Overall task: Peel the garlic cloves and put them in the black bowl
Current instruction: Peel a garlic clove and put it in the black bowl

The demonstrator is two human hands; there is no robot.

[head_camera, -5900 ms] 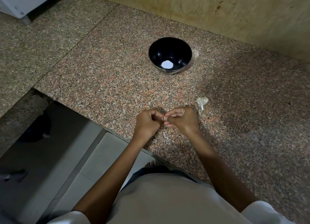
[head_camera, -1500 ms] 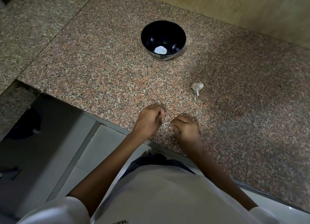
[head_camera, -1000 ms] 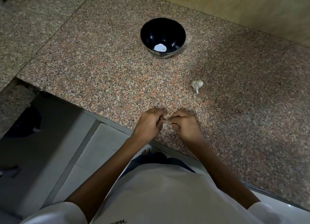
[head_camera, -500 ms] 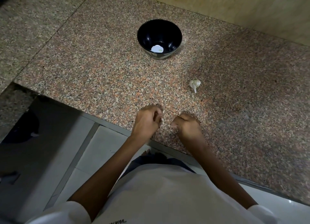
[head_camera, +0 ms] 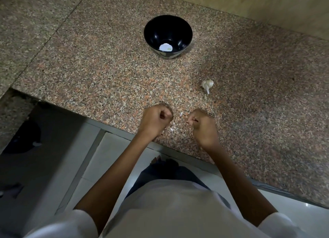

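The black bowl (head_camera: pixel 185 31) stands at the back of the granite counter, with a pale patch (head_camera: pixel 166 47) at its bottom. A garlic bulb (head_camera: pixel 207 84) lies to the bowl's front right. My left hand (head_camera: pixel 155 120) is curled tight near the counter's front edge, and the garlic clove it grips is almost hidden by the fingers. A short gap to the right, my right hand (head_camera: pixel 203 125) is also curled, its thumb and finger pinching a thin sliver of garlic skin. Small bits of peel (head_camera: pixel 180 114) lie on the counter between my hands.
The speckled granite counter (head_camera: pixel 106 73) runs left and right, with a tan wall (head_camera: pixel 249 0) behind it. Its front edge drops to a tiled floor (head_camera: pixel 110 148) below my arms. Another scrap of peel (head_camera: pixel 171 129) sits by the edge.
My hands met at the clove one second ago, then pulled apart and stay apart now. The bowl and the bulb have not moved.
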